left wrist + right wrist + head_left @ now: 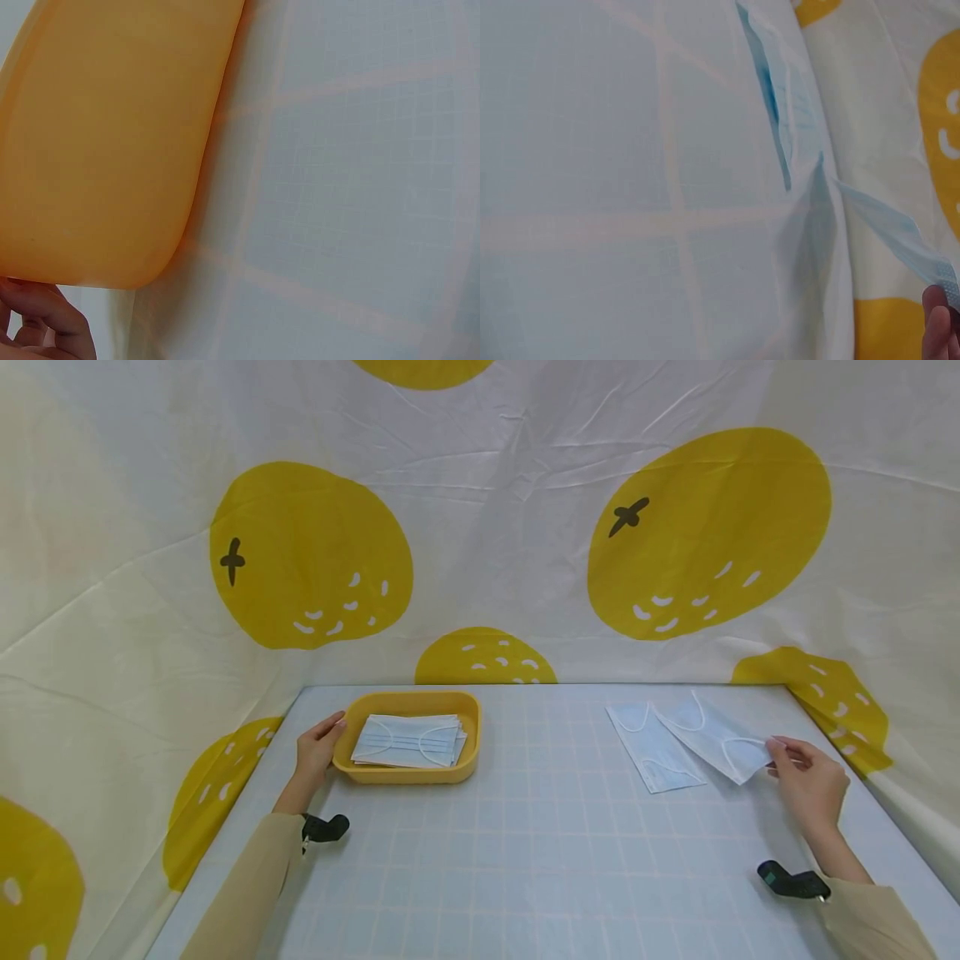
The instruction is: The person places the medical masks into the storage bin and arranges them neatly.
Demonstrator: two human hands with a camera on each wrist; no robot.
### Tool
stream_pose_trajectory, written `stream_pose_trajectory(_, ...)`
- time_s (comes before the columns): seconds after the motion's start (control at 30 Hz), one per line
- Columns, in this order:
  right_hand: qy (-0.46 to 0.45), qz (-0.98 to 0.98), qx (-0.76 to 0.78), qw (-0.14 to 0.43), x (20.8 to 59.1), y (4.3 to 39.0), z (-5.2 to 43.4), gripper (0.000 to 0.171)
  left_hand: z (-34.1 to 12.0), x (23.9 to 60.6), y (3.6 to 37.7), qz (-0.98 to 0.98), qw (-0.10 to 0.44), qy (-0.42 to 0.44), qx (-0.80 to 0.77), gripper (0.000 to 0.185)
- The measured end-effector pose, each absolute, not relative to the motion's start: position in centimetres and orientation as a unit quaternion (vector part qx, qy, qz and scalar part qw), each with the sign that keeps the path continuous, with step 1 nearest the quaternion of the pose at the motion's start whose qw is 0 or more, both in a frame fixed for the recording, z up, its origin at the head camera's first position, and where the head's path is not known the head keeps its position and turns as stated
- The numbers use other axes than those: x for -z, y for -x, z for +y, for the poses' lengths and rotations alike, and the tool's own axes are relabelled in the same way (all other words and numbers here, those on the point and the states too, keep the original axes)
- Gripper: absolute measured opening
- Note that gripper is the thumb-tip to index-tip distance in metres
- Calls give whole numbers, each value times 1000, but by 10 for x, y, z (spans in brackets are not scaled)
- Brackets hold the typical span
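Observation:
My right hand (813, 781) pinches one end of a light blue face mask (708, 735), whose near end is lifted off the table. Beside it to the left, another face mask (651, 747) lies flat; in the right wrist view, that mask (780, 97) is near the table's edge. At the far left, my left hand (315, 752) grips the left end of a yellow tray (408, 775). Inside the tray is a stack of face masks (405, 735) with white ear loops. Only part of the left hand (49, 322) shows in the left wrist view, against the tray's end.
A pale blue checked cloth covers the table (540, 860). Behind and on both sides hangs a white curtain (495, 552) printed with large yellow fruit. Each wrist carries a small black camera mount (793, 882).

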State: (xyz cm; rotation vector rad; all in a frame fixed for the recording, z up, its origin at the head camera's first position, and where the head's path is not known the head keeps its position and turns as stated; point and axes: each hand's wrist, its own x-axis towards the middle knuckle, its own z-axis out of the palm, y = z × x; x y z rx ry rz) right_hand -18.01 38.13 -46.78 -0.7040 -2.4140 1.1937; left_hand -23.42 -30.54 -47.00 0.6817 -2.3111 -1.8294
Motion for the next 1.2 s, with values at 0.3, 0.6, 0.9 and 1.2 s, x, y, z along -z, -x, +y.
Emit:
stream_pose_trajectory(0.3, 249, -839, -429, 222, 457, 180, 380, 47, -306, 470, 235, -763, 53, -227, 603, 49)
stream_pose_trajectory(0.6, 264, -820, -445, 243, 449, 181, 378, 48, -306, 468, 235, -760, 54, -230, 605, 48)
stream_pose_trajectory(0.9, 247, -808, -450, 289, 443, 182, 375, 45, -306, 467, 235, -761, 57, -224, 606, 49)
stream_pose_trajectory(1.2, 226, -797, -459, 322, 441, 183, 367, 43, -305, 466, 231, -755, 63, -212, 618, 48)
